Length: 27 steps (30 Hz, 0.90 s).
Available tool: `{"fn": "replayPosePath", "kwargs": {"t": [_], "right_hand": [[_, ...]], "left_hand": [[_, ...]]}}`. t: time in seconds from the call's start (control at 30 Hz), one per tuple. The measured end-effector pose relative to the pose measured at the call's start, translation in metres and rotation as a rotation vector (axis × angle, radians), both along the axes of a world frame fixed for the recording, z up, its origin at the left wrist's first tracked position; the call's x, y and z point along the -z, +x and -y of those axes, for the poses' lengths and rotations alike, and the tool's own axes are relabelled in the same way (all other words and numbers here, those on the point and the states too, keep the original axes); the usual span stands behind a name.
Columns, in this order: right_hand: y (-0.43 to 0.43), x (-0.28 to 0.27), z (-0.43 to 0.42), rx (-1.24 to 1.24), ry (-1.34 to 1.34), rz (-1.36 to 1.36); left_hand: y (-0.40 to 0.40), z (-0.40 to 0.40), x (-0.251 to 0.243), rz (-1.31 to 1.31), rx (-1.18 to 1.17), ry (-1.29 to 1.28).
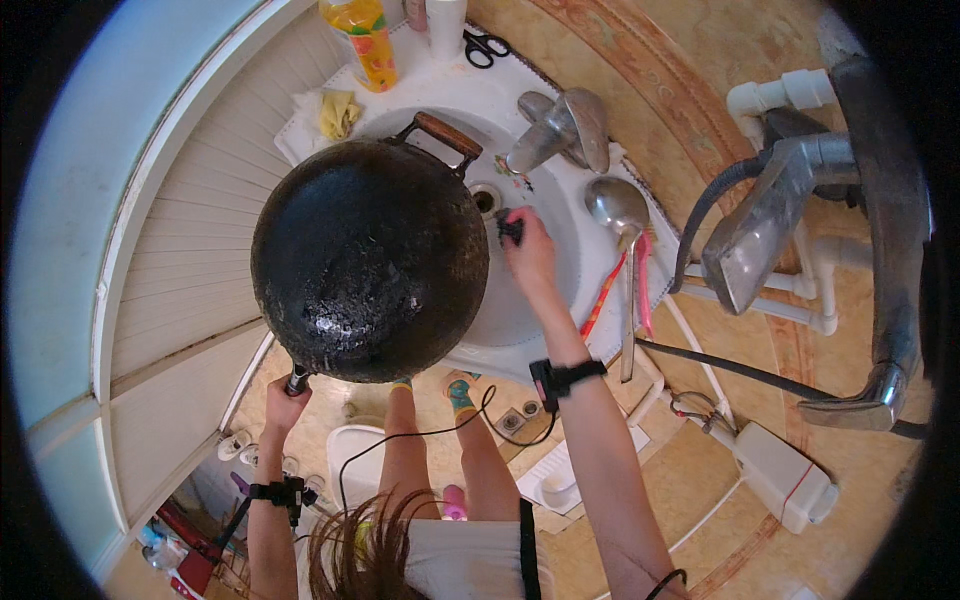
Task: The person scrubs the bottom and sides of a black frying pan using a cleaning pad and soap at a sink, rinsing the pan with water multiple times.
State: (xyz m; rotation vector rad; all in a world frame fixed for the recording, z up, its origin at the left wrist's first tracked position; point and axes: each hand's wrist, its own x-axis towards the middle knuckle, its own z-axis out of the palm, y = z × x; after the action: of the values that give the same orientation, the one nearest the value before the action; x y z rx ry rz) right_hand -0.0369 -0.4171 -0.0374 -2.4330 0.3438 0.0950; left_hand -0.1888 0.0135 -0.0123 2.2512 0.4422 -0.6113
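Note:
My left hand (286, 403) is closed around the handle of a large black wok (367, 255). The wok is tilted, its dark, wet-looking underside facing up, and it covers the left part of a white washbasin (559, 247). At its far rim a side handle with a wooden grip (448, 133) sticks out. Inside the basin, near the drain (486, 198), my right hand (532, 251) grips a small dark scrubber (511, 227), apart from the wok's edge. My fingers partly hide the scrubber, so its exact kind does not show.
A metal faucet (562, 131) rises at the basin's back right. Beside it lie a ladle (619, 206) and toothbrushes (604, 296). A yellow cloth (339, 114), an orange liquid bottle (364, 45) and black-handled scissors (485, 49) rest on the far rim. A cable (427, 433) hangs between my wrists.

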Motion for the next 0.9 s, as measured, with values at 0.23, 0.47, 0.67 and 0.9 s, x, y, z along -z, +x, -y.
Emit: {"fn": "replayPosePath", "kwargs": {"t": [0.23,0.47,0.67,0.9], "right_hand": [[-0.1,-0.107,0.012,0.357,0.551,0.15],[-0.153,-0.126,0.028,0.468,0.682,0.144],[-0.16,-0.118,0.031,0.499,0.743,0.189],[-0.144,-0.116,0.022,0.498,0.847,0.111]], "left_hand": [[-0.004,0.006,0.025,0.026,0.044,-0.091],[0.009,0.036,0.014,-0.022,0.154,-0.067],[0.02,0.064,-0.01,-0.017,0.176,0.038],[0.015,0.075,-0.014,0.189,0.187,0.261]]}}
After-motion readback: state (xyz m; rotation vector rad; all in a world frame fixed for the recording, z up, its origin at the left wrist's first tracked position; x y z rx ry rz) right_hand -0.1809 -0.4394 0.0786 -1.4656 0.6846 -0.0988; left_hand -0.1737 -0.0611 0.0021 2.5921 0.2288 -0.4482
